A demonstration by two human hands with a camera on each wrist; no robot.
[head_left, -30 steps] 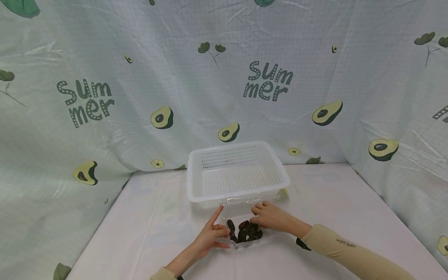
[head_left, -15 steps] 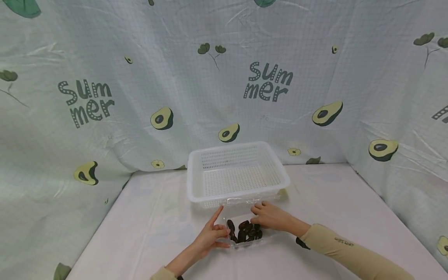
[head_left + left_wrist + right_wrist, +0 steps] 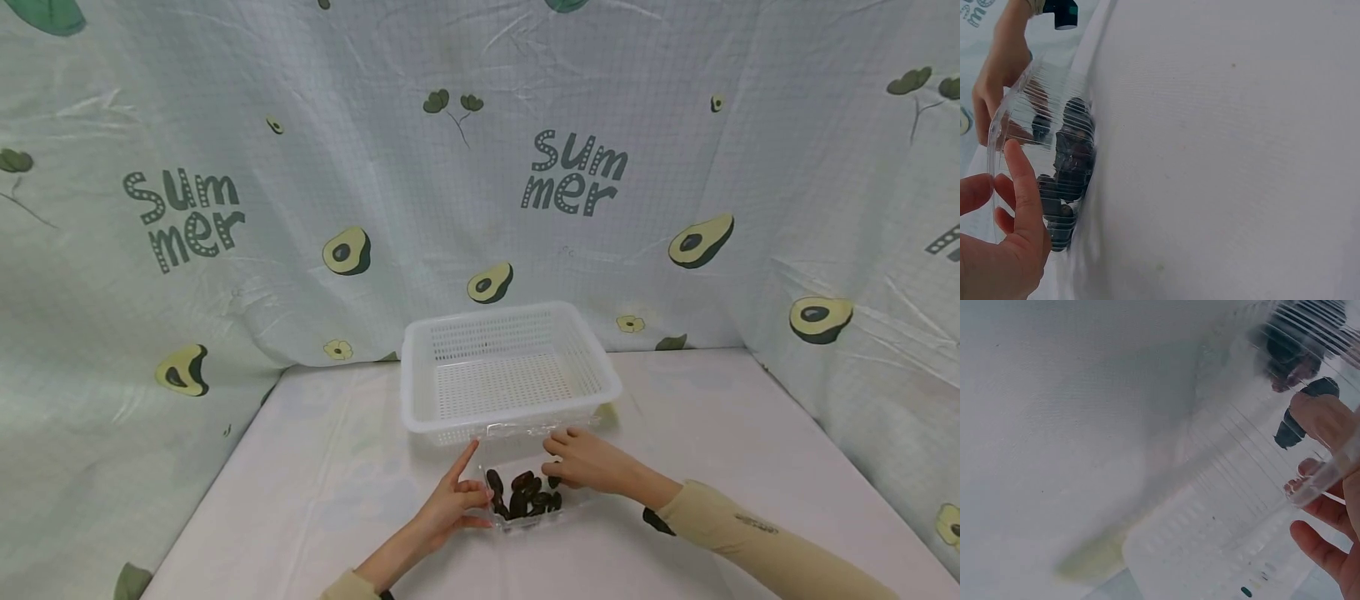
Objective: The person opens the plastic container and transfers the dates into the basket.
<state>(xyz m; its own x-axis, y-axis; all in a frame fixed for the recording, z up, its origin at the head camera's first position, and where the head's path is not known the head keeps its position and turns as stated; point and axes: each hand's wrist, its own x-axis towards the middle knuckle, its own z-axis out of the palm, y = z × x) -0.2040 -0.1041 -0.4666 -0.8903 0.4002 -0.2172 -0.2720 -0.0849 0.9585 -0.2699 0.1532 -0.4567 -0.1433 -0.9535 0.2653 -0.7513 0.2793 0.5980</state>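
A clear plastic box (image 3: 517, 525) stands on the table with its lid raised at the back. Several dark, wrinkled dates (image 3: 518, 504) lie inside, toward its left and front. My left hand (image 3: 447, 508) holds the box's left side, index finger stretched along it; the left wrist view shows fingertips on both sides of the wall (image 3: 999, 125). Reaching over the box from the right, my right hand (image 3: 588, 460) pinches one date (image 3: 553, 481) apart from the others. Through the plastic in the right wrist view, that date (image 3: 1291, 428) sits at the fingertips.
A white perforated basket (image 3: 510, 414) stands directly behind the box, by the printed backdrop (image 3: 420, 183). Under the basket's right front corner shows a yellow-green patch (image 3: 609, 414). A pale cloth (image 3: 330, 467) covers the table.
My right hand has shifted slightly right, drawing one date away from the pile. My left hand and the box have stayed in place.
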